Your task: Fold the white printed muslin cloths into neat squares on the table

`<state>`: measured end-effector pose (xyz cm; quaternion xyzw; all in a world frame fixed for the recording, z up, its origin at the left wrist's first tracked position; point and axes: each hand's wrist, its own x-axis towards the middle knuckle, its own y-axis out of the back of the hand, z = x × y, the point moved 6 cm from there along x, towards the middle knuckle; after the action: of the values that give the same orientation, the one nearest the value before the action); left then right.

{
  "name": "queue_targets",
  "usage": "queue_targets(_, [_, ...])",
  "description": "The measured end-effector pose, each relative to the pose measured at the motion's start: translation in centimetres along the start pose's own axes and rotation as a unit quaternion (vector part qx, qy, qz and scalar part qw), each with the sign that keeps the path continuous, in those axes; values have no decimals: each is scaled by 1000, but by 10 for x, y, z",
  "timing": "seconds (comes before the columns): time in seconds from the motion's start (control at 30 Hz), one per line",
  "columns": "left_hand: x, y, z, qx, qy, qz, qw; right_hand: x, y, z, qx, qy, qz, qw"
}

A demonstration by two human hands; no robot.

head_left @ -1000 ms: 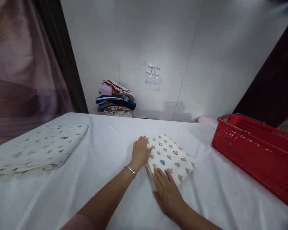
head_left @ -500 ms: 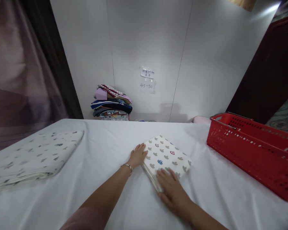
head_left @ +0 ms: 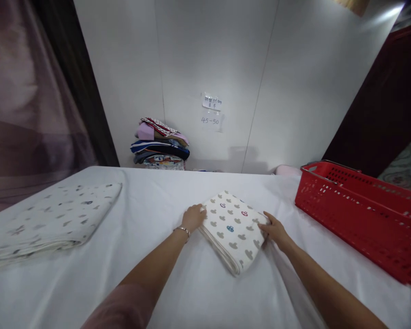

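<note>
A folded white cloth [head_left: 234,228] with grey, blue and red mushroom-like prints lies at an angle on the white-covered table [head_left: 150,196]. My left hand [head_left: 193,218], with a bracelet at the wrist, grips its left corner, the fingertips curled over the edge. At the right corner my right hand [head_left: 274,230] pinches the cloth, thumb and fingers on its edge. Several folded layers show along the near left side. The undersides of both hands are hidden.
A larger folded white cloth [head_left: 58,214] with small prints lies on the left. On the right stands a red perforated basket [head_left: 356,219]. A pile of folded fabrics [head_left: 160,144] is beyond the far edge, by a wall with paper signs [head_left: 211,119].
My right hand has moved from lying flat on the cloth's near part to its right corner and now grips it. The left hand has stayed at the left corner, its fingers more curled.
</note>
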<state>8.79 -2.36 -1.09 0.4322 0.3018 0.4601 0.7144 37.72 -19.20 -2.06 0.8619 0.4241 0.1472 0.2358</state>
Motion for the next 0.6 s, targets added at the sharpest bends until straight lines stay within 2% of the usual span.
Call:
queue_targets(0.17, [-28, -2, -8, -30, 52, -17, 998, 57, 2, -34, -70, 72, 7, 995])
queue_targets(0.27, [-43, -4, -8, -51, 69, -26, 996, 69, -13, -49, -118, 102, -6, 988])
queue_targets(0.37, [-52, 3, -2, -33, 50, 22, 998, 49, -37, -65, -155, 155, -25, 975])
queue_targets(0.47, [-57, 7, 16, 24, -71, 99, 992, 8, -63, -76, -229, 245, -64, 940])
queue_targets(0.53, [-60, -3, 26, 41, -147, 81, 985, -19, -79, -72, -300, 288, -111, 902])
queue_targets(0.6, [-61, -16, 28, 39, -172, 42, 983, -35, -89, -63, -346, 294, -149, 878])
